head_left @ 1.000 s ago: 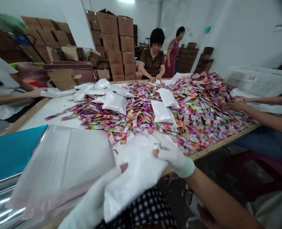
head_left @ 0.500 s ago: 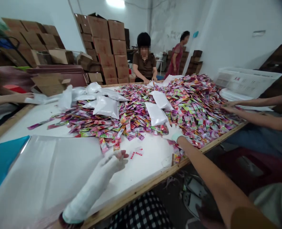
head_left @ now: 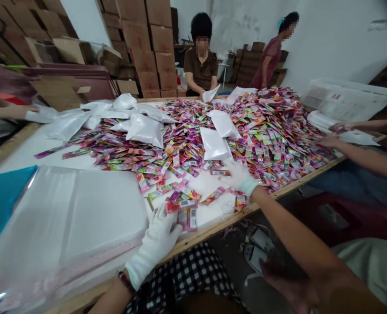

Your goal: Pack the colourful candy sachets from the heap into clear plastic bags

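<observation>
Printed sachets [head_left: 272,146], heaped and loose, on a wood-edged desk [head_left: 209,230]

Left hand [head_left: 156,237]: white glove, dark bracelet [head_left: 126,281] at the wrist. Placed at the desk's near edge. Grip slack, thumb well apart from the fingers; fingertips at a small cluster of loose sachets, a red sachet [head_left: 177,206] on top. Whether they touch it, cannot tell.

Right hand [head_left: 237,175]: white glove, pale green cuff, blurred. Placed low over the desk, at the near side of the heap, one sachet just beside the fingers. Spread of this grip, and any hold, cannot be told.

Sachets: multicoloured, narrow; main heap across the middle and right of the desk, scattered pieces between the two hands.

White pouches: two [head_left: 215,144] overlapping on the heap; a group [head_left: 144,130] farther left.

Clear bags [head_left: 102,209]: flat stack, left of the left hand, beside a blue sheet [head_left: 7,200].

Co-workers: person in brown top [head_left: 193,63], across the desk; one hand [head_left: 20,112] at far left with white film; bare hands [head_left: 330,141] at right, beside the heap.

Background: stacked cartons [head_left: 144,39].
</observation>
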A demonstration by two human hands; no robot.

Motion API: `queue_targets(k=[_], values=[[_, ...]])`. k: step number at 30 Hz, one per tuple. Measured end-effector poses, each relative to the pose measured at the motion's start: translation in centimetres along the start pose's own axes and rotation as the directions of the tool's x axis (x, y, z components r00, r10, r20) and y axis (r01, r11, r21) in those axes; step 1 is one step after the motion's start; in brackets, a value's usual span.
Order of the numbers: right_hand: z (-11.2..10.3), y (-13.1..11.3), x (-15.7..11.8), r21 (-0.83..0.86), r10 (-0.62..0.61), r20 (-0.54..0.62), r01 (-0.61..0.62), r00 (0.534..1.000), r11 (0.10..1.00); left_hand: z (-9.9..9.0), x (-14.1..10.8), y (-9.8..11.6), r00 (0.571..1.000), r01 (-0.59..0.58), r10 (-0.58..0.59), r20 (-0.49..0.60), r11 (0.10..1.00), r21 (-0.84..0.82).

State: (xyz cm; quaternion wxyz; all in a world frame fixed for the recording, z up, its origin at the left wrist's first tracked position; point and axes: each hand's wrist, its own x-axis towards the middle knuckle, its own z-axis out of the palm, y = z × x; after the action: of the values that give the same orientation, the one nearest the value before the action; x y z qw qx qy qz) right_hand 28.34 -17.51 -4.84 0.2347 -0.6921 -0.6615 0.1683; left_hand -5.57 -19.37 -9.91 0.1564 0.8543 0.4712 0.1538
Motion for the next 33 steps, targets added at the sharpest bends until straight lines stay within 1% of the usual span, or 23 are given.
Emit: queue_targets(k=[1, 2, 3, 4, 5, 6, 9, 11, 12, 13, 14, 16, 17, 18, 19, 20, 22, 24, 26, 28, 30, 32, 33], values=[[-1.4, 2.2, -0.4, -0.170, 0.223, -0.066, -0.232, 0.973, 0.958, -0.1, -0.1, -0.2, 0.999, 0.027, -0.028, -0.043, 0.999, -0.023], [-2.4, 4.2, -0.8, -0.294, 0.427, -0.115, -0.441, 0.897, 0.848, -0.2, -0.2, -0.3, 0.995, 0.037, -0.040, -0.089, 0.999, -0.039], [-2.7, 5.7, -1.2, -0.356, 0.535, -0.126, -0.542, 0.835, 0.762, -0.3, 0.0, -0.2, 0.992, 0.024, -0.029, -0.125, 0.999, -0.040], [-2.5, 6.7, -1.7, -0.404, 0.597, -0.128, -0.591, 0.792, 0.698, -0.4, 0.3, 0.1, 0.990, -0.008, 0.005, -0.141, 1.000, -0.026], [-1.7, 6.9, -2.2, -0.438, 0.617, -0.120, -0.599, 0.778, 0.670, -0.5, 0.7, 0.6, 0.990, -0.048, 0.047, -0.132, 0.999, -0.008], [-0.5, 6.5, -2.6, -0.461, 0.601, -0.103, -0.574, 0.792, 0.677, -0.6, 1.2, 1.2, 0.991, -0.087, 0.088, -0.099, 0.996, 0.006], [4.0, 2.5, -3.2, -0.473, 0.420, -0.023, -0.380, 0.907, 0.795, -0.9, 2.7, 3.1, 0.974, -0.214, 0.214, 0.075, 0.977, -0.007], [5.8, -0.6, -3.0, -0.355, 0.219, 0.077, -0.179, 0.973, 0.918, -1.4, 3.3, 3.6, 0.936, -0.304, 0.303, 0.178, 0.952, -0.022], [6.0, -1.7, -2.8, -0.252, 0.109, 0.094, -0.083, 0.990, 0.964, -1.9, 3.4, 3.5, 0.927, -0.325, 0.322, 0.193, 0.946, -0.015], [5.7, -2.5, -2.5, -0.147, 0.015, 0.067, -0.005, 0.998, 0.989, -2.6, 3.5, 3.1, 0.933, -0.318, 0.312, 0.178, 0.948, 0.007], [5.1, -2.9, -2.1, -0.064, -0.052, -0.002, 0.051, 0.999, 0.997, -3.4, 3.5, 2.5, 0.951, -0.283, 0.276, 0.137, 0.958, 0.037], [3.3, -2.7, -1.2, -0.004, -0.118, -0.178, 0.119, 0.977, 0.993, -5.0, 3.6, 1.1, 0.985, -0.171, 0.170, 0.016, 0.981, 0.091], [2.5, -2.5, -0.8, -0.012, -0.147, -0.235, 0.149, 0.961, 0.989, -5.8, 3.8, 0.6, 0.992, -0.120, 0.124, -0.035, 0.987, 0.104], [1.8, -2.2, -0.4, -0.023, -0.192, -0.240, 0.193, 0.952, 0.981, -6.3, 4.0, 0.2, 0.993, -0.093, 0.099, -0.057, 0.990, 0.107], [1.3, -2.0, 0.0, -0.021, -0.251, -0.200, 0.252, 0.947, 0.967, -6.6, 4.4, 0.1, 0.994, -0.097, 0.102, -0.041, 0.990, 0.104], [1.1, -2.1, 0.3, -0.008, -0.319, -0.124, 0.321, 0.940, 0.947, -6.7, 4.9, 0.3, 0.991, -0.132, 0.132, 0.007, 0.986, 0.101], [1.5, -2.6, 0.5, 0.017, -0.437, 0.087, 0.438, 0.895, 0.899, -5.9, 5.9, 1.1, 0.959, -0.263, 0.247, 0.138, 0.958, 0.113], [2.5, -3.5, 0.2, -0.055, -0.451, 0.288, 0.484, 0.845, 0.873, -4.3, 6.8, 2.3, 0.911, -0.389, 0.353, 0.214, 0.906, 0.164], [3.4, -4.1, -0.4, -0.205, -0.358, 0.401, 0.464, 0.843, 0.862, -2.8, 7.3, 3.0, 0.892, -0.443, 0.398, 0.215, 0.866, 0.233], [3.8, -4.0, -1.1, -0.310, -0.270, 0.398, 0.405, 0.877, 0.860, -2.2, 7.5, 2.9, 0.893, -0.445, 0.404, 0.198, 0.860, 0.250], [3.6, -3.3, -1.6, -0.298, -0.246, 0.354, 0.358, 0.902, 0.885, -2.6, 7.4, 2.3, 0.907, -0.415, 0.388, 0.160, 0.888, 0.197], [3.2, -2.4, -1.6, -0.200, -0.249, 0.273, 0.308, 0.929, 0.930, -4.0, 7.5, 1.3, 0.954, -0.297, 0.289, 0.083, 0.949, 0.109], [3.0, -2.1, -1.3, -0.133, -0.248, 0.219, 0.281, 0.944, 0.950, -4.9, 7.6, 0.8, 0.980, -0.195, 0.193, 0.042, 0.979, 0.061]])
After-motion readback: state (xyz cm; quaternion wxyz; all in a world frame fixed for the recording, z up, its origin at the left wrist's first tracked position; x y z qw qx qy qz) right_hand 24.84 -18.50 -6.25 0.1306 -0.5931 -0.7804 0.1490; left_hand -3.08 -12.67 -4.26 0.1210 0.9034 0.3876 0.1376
